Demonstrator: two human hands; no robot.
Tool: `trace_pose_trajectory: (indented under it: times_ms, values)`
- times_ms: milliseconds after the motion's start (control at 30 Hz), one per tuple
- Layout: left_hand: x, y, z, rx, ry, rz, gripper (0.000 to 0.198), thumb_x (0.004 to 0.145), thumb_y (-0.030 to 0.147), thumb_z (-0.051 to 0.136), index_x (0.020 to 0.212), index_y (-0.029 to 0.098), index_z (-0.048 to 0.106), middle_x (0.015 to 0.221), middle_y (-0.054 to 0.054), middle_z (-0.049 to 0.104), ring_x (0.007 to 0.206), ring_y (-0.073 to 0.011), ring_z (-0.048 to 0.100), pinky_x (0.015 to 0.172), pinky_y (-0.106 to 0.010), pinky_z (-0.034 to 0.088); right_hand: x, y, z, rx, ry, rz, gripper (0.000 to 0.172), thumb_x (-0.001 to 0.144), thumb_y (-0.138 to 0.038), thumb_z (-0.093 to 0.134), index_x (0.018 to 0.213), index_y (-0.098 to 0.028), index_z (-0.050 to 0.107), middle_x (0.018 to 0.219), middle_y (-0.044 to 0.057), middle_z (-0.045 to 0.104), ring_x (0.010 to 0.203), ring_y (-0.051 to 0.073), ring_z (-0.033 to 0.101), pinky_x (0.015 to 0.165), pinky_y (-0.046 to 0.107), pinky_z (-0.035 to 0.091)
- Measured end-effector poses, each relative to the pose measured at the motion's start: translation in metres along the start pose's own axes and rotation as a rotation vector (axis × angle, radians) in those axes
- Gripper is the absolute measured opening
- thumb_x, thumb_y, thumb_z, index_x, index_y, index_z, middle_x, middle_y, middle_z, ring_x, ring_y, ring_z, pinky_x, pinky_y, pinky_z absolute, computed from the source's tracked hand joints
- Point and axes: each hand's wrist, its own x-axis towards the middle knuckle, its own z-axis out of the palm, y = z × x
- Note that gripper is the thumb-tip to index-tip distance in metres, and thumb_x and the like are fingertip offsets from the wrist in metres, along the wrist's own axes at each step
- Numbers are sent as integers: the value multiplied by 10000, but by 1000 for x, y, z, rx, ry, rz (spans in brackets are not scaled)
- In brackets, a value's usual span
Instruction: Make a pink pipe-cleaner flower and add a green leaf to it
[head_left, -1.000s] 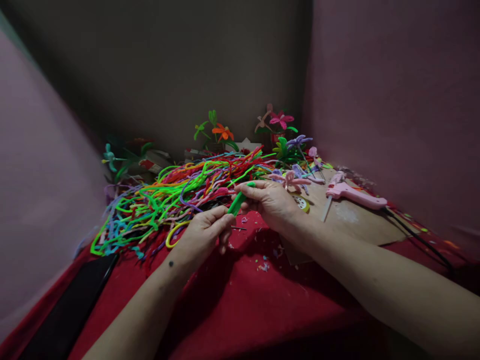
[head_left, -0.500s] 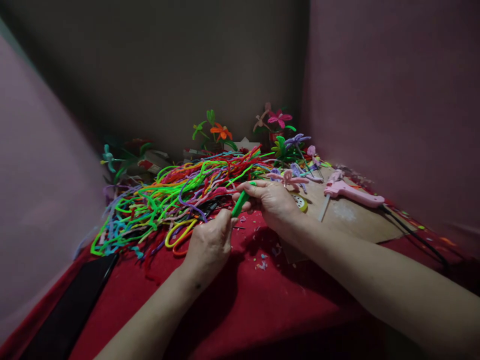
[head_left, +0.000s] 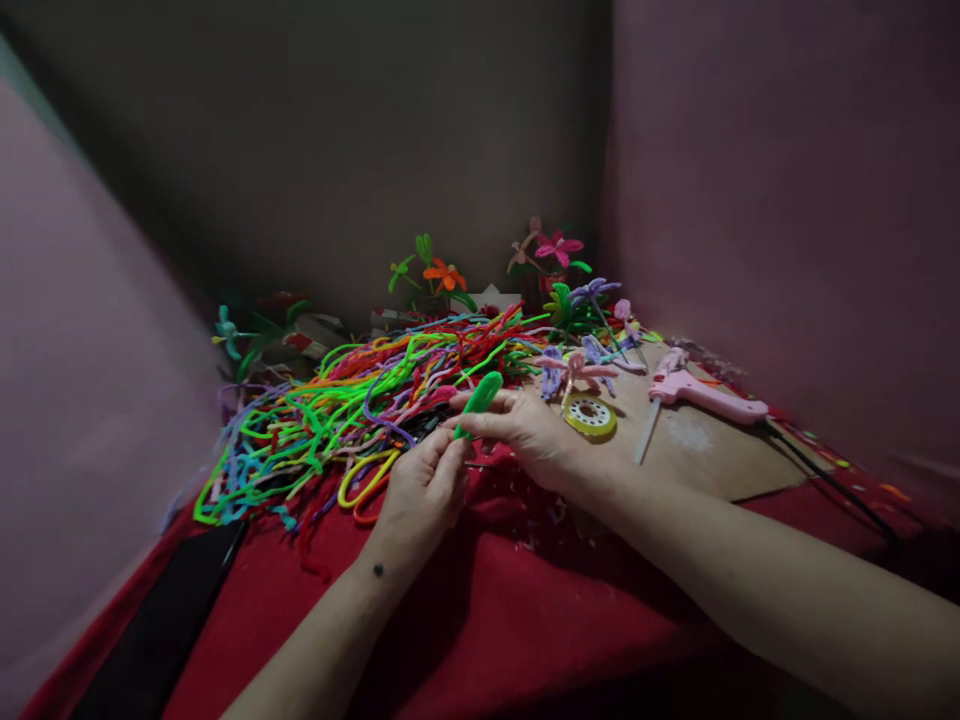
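A green pipe-cleaner leaf (head_left: 483, 393) stands tilted between my two hands, its rounded tip pointing up and away. My left hand (head_left: 426, 487) is closed on its lower end, thumb and fingers pinched together. The fingers of my right hand (head_left: 529, 430) close round the leaf's lower part, just above the left fingertips. Behind the hands spreads a large tangled heap of coloured pipe cleaners (head_left: 352, 385). A yellow roll of tape (head_left: 590, 415) lies beside my right wrist, with a pink pipe-cleaner flower (head_left: 576, 370) just behind it.
A pink glue gun (head_left: 709, 393) with a black cord rests on a brown board (head_left: 697, 460) at the right. Pipe-cleaner flowers (head_left: 444, 274) stand along the back. A black flat object (head_left: 161, 620) lies at the left on the red cloth (head_left: 517, 620). Small scraps are scattered near the hands.
My right fingers have moved from the leaf's tip down to its lower part, leaving the tip uncovered. My left hand keeps its pinch. The view has shifted slightly.
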Motion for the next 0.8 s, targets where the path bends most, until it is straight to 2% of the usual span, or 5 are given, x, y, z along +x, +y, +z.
trace_pose_trajectory:
  times_ms: [100,267,500,633,800]
  values:
    - [1,0,-1,-17,-56,-6,241,792,411,513,695,200,446,429,100,291,336,-55,253,338,-181,212,-5,6,8,3,22,54,282,570,-336,768,747,-133,685,671,2,639,604,98,537,615,234,413]
    - [2,-2,0,19,-104,-38,225,799,405,501,721,196,468,402,104,317,321,-63,273,336,-183,228,-6,12,13,81,141,33,274,547,-349,780,649,-126,656,622,-15,610,565,81,506,608,231,402]
    - [8,-1,-9,94,-154,-17,239,784,372,539,660,168,559,543,12,573,519,-125,541,544,-233,419,-5,9,10,99,105,77,316,580,-417,749,663,-130,646,602,6,615,507,99,525,511,233,413]
    - [10,0,-12,76,-137,-96,297,753,378,566,554,158,548,497,-1,568,476,-123,531,521,-231,408,-6,4,13,93,131,64,296,589,-381,757,694,-123,657,646,21,645,560,105,565,558,231,442]
    - [9,-3,-10,25,-206,-184,328,754,408,561,546,158,518,432,21,523,371,-97,483,451,-214,360,-4,3,12,98,133,12,319,639,-418,723,730,-118,665,628,39,659,623,141,619,659,280,475]
